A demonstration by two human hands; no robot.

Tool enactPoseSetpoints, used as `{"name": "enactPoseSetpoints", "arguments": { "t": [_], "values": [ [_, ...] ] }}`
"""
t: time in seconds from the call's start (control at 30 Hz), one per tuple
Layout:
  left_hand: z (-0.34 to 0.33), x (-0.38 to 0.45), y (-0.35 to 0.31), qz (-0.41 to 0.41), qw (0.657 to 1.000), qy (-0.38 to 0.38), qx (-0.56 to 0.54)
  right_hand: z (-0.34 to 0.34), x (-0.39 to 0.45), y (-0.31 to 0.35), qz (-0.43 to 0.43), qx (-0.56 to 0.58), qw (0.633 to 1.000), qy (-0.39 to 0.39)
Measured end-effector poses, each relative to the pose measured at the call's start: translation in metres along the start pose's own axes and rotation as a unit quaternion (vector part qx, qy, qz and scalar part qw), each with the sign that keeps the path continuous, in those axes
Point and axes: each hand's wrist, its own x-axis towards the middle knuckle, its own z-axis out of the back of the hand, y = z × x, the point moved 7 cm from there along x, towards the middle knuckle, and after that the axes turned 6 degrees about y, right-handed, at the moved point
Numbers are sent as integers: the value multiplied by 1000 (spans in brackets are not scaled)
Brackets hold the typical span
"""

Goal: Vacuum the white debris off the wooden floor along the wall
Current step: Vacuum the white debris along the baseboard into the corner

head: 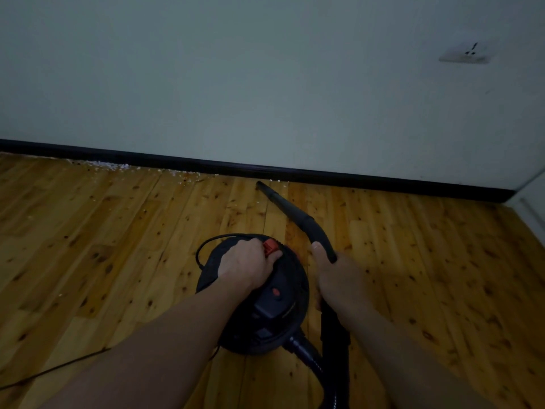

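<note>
Hands apart | left hand (249,262) grips vacuum canister (265,308) top | right hand (336,278) grips wand (298,216)

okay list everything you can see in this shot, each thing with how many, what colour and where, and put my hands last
vacuum canister: one, black with red parts on top, on the floor at centre
nozzle: one, black, curved, tip low by the baseboard
hose: one, black, runs from the canister toward the bottom edge
power cord: one, black, across the floor at lower left
white debris: scattered bits, white, along the baseboard at left
wooden floor: one, knotty yellow-brown planks
baseboard: one, black, foot of the wall
wall: one, pale grey
socket: one, white, upper right on the wall
left hand: one, grips the canister's top by the red part
right hand: one, holds the nozzle's rear end
</note>
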Motion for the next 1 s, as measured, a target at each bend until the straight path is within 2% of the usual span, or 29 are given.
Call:
{"name": "enactPoseSetpoints", "arguments": {
  "t": [0.27,0.6,1.0],
  "values": [
    [-4,-1,-5,-4,1000,3,-5,11,-3,-4,-3,-10,1000,-18],
    [-6,-5,-11,-6,1000,14,2,22,-1,-18,-33,35,998,-38],
    [-9,-21,-13,-7,1000,28,5,40,-14,-36,-55,-19,996,-74]
  ]
}}
